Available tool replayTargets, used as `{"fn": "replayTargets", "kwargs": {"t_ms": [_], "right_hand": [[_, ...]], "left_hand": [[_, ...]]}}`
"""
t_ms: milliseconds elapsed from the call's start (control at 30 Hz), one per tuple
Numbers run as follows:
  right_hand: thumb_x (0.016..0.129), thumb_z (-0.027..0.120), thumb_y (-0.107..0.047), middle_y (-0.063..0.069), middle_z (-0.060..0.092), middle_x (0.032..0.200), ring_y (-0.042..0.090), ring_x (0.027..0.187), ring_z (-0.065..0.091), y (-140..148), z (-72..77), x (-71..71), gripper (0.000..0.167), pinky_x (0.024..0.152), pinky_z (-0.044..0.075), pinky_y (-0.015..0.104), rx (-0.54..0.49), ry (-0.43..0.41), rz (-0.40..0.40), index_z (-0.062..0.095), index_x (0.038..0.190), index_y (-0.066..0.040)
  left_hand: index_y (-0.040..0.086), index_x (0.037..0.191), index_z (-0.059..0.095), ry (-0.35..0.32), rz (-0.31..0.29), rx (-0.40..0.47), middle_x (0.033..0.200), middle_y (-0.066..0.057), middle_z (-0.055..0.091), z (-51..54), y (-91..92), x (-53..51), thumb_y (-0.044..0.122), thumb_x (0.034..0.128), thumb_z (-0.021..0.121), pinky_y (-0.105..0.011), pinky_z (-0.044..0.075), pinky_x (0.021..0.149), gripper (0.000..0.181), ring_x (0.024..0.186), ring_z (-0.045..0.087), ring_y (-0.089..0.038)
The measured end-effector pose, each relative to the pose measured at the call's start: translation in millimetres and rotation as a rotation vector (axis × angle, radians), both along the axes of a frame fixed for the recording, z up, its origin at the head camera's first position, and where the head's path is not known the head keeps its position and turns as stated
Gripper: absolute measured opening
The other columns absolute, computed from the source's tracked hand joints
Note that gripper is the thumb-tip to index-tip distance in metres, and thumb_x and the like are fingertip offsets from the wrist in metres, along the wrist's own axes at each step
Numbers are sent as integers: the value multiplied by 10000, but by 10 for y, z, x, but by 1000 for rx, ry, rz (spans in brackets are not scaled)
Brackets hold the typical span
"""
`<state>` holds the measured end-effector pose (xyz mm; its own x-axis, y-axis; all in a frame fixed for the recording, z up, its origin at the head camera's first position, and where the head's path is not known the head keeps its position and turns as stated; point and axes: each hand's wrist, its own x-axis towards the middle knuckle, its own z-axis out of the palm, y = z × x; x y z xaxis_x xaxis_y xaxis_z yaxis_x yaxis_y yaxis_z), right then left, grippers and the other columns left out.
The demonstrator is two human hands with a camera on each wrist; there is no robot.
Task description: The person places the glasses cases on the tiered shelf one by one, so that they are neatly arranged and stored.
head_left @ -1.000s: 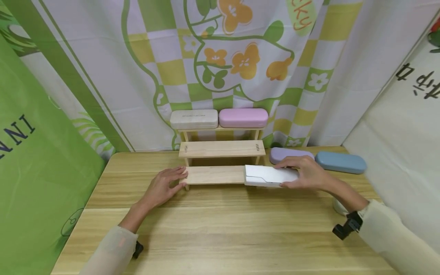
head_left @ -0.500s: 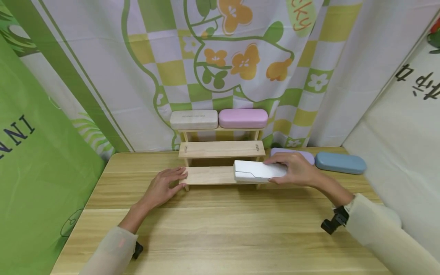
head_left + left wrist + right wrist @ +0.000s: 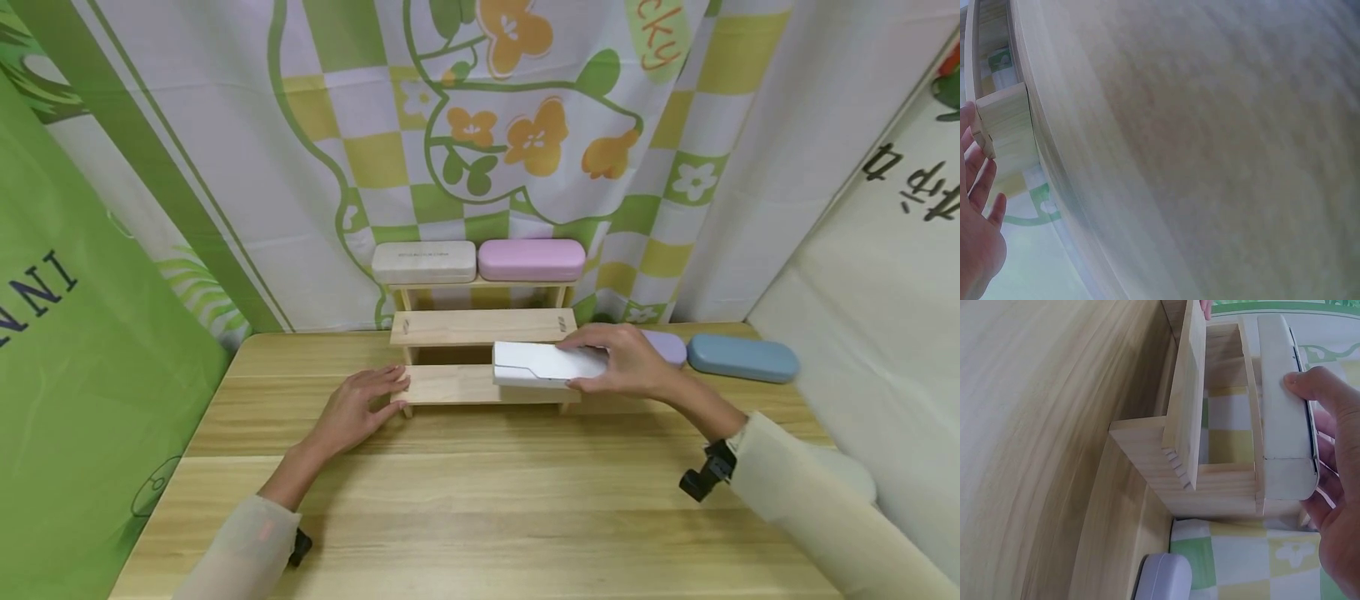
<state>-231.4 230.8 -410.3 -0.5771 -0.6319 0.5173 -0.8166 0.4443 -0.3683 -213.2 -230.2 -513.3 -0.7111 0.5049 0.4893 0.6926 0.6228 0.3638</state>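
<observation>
My right hand [image 3: 626, 362] grips the right end of a white glasses case [image 3: 532, 363] with a flap line along its front, thumb on the near side and fingers on the far side. Tilted slightly, the case is held over the right half of the lowest tier of a three-tier wooden stand [image 3: 450, 383]. In the right wrist view the white case [image 3: 1282, 419] looks apart from the lowest board. My left hand [image 3: 360, 408] touches the left end of that board with fairly straight fingers; the left wrist view shows fingertips at the board's corner.
On the top tier sit a cream glasses case [image 3: 423, 262] and a pink one [image 3: 531, 260]. Right of the stand lie a lilac case [image 3: 667, 344], partly behind my right hand, and a blue case [image 3: 742, 358]. A patterned curtain [image 3: 525, 150] hangs behind the wooden table [image 3: 450, 517].
My right hand has carried the white case left and slightly away from me, from the lowest board's right end to over its right half. The left hand stays in place.
</observation>
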Motion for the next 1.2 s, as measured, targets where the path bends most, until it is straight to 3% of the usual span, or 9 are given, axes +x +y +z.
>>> {"fn": "replayTargets", "kwargs": {"t_ms": [400,667,1200], "right_hand": [[712,951,-214,71,803,1122,254,936,766,-208,58,-88,476,637,590,309,-11,-12,-14,815,1154,-101],[727,940,-218,56,802,1139,256,937,767,-373,85,-166,461,627,569,313,-11,7,-36,814,1155,-103],[759,927,-266,58,799,1153,229,940,753,-738,177,-256,458,659,550,327,14,-74,-91,813,1174,-110]], "left_hand": [[22,1253,766,-22,4,-4,1394,-187,673,13,0,13,149,895,861,-657,499,1073,391,1285,660,-396],[13,1242,769,5,0,5,1382,-194,680,2,1,7,119,875,872,-675,500,1055,396,1269,668,-404],[28,1243,775,-12,-1,-14,1390,-180,679,33,2,5,169,905,854,-642,501,1080,375,1284,664,-386]]}}
